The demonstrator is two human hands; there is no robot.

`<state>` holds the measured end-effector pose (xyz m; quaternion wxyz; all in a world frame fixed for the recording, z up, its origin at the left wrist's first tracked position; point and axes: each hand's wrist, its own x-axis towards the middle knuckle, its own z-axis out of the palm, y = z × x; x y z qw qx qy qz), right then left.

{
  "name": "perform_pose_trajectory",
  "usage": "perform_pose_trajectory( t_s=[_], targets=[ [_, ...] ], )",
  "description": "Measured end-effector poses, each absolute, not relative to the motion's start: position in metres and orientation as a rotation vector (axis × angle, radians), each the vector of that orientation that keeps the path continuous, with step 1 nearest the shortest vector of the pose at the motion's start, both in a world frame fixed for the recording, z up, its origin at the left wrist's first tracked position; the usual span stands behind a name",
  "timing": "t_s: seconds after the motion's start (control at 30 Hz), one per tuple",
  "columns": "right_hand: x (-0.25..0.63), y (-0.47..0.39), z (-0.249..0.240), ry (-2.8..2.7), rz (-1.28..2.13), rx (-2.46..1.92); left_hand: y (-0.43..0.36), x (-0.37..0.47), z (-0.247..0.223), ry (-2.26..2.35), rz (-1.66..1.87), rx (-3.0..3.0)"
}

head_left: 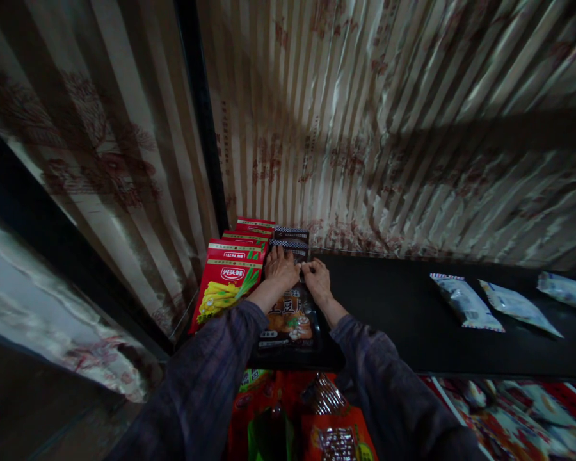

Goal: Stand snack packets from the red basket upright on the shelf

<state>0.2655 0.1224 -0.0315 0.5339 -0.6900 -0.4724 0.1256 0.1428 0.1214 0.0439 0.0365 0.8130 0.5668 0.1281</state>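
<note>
My left hand [281,269] lies on the upper part of a row of black snack packets [290,317], its fingers spread over their checkered top edges. Close beside it, my right hand [317,278] has its thumb and forefinger bent together at the packets' right edge; what they pinch is too small to tell. The front black packet lies face up below both hands, with a picture of food on it. Red packets [228,275] with yellow print overlap in a row just left of my left hand.
Three pale packets [468,302] lie apart on the black shelf [384,307] to the right. Orange and red bags [336,429] stand below the shelf edge, with more packets [523,410] at the lower right. A dark post [204,115] and patterned sheeting [365,128] stand behind.
</note>
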Motion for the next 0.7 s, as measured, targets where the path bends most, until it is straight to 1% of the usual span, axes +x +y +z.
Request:
perform_pose_trajectory(
  t_s=[0.2,0.4,0.6,0.7],
  targets=[
    [0.268,0.125,-0.024,-1.119,0.508,-1.601,0.127,0.146,0.039,1.719,0.373,2.491],
    [0.267,0.130,-0.023,-1.137,0.483,-1.625,0.125,0.147,0.035,1.728,0.310,2.466],
    [0.269,0.137,-0.027,-1.106,0.391,-1.685,0.120,0.145,0.039,1.717,0.324,2.477],
    [0.268,0.141,-0.023,-1.084,0.424,-1.748,0.120,0.146,0.040,1.723,0.304,2.458]
  ],
)
